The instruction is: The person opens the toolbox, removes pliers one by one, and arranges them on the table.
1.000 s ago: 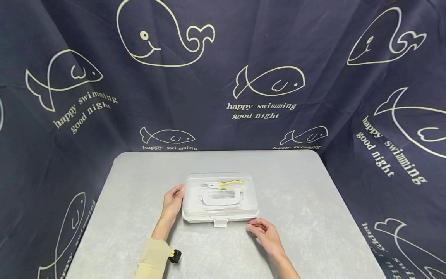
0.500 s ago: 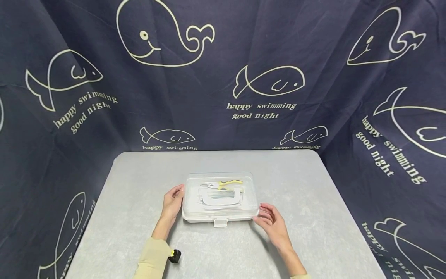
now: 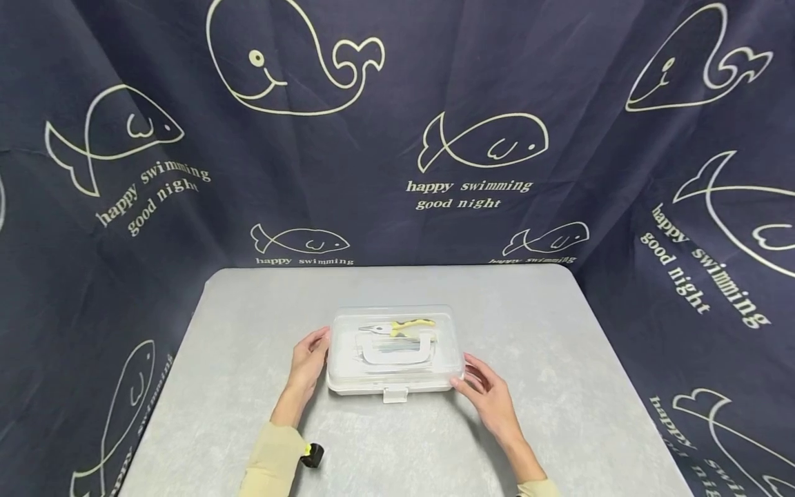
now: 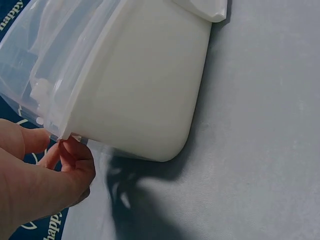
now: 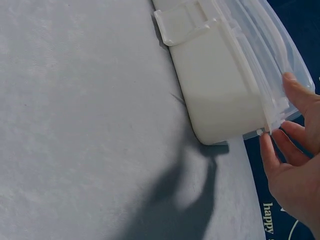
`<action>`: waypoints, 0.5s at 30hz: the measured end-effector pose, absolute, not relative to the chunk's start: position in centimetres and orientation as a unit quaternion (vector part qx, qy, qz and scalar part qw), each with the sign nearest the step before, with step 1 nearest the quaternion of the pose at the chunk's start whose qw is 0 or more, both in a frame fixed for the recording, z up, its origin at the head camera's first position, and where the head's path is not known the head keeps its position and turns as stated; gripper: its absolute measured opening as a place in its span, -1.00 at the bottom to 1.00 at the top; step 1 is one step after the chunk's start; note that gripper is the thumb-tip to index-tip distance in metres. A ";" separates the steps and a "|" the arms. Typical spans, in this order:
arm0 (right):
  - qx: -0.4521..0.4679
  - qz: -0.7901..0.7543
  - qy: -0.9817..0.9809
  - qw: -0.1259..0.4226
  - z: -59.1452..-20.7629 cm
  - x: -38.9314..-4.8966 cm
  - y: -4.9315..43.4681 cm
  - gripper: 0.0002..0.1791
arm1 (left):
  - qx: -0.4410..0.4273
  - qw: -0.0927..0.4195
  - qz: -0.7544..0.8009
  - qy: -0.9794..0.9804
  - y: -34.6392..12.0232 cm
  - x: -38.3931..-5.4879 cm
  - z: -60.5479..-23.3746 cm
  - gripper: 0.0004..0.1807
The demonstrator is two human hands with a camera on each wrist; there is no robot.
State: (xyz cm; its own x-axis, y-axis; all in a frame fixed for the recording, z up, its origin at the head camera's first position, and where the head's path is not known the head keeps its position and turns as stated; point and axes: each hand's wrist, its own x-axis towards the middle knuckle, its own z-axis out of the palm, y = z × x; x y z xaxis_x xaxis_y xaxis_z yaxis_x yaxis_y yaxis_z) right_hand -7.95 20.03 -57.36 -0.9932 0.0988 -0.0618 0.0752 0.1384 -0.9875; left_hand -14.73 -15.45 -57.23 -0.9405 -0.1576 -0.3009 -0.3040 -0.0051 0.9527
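A white plastic toolbox [image 3: 354, 388] with a clear lid [image 3: 444, 359] sits level in the middle of the table, lid down. Through the lid show yellow-and-black pliers [image 3: 410, 324] and some thin, blurred items. A pale carry handle [image 3: 397, 358] lies flat on top. The front latch [image 3: 395, 395] hangs at an angle below the rim. At the box's left end, my left hand [image 4: 47, 175] pinches the rim between thumb and fingers. My right hand [image 5: 297, 165] holds the right front corner, thumb on the lid and fingertips under the rim.
The grey table [image 3: 261, 297] has rounded far corners. Dark blue cloth [image 3: 385, 159] printed with fish and whales hangs behind it and along both sides. A small black object [image 3: 312, 455] is beside the left sleeve [image 3: 273, 452].
My right hand has shifted from the front edge round to the right front corner, and its thumb has come up onto the lid. The left hand stays at its end.
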 end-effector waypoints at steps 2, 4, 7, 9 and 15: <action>-0.055 0.637 -0.769 0.023 -57.4 -8.0 20.0 -0.36 | -0.165 0.055 0.696 0.697 -15.5 -14.8 -57.1 -0.55; -0.049 0.618 -0.784 0.038 -57.5 -8.1 20.0 -0.39 | -0.168 0.052 0.700 0.692 -15.6 -15.0 -57.1 -0.57; -0.041 0.597 -0.798 0.067 -57.6 -8.1 19.9 -0.44 | -0.169 0.051 0.702 0.690 -15.8 -15.4 -57.1 -0.59; -0.041 0.598 -0.797 0.081 -57.1 -8.0 19.6 -0.47 | -0.170 0.051 0.697 0.694 -15.9 -15.6 -57.1 -0.60; -0.052 0.625 -0.772 0.101 -56.1 -8.3 19.1 -0.50 | -0.175 0.062 0.699 0.691 -15.8 -15.9 -57.3 -0.62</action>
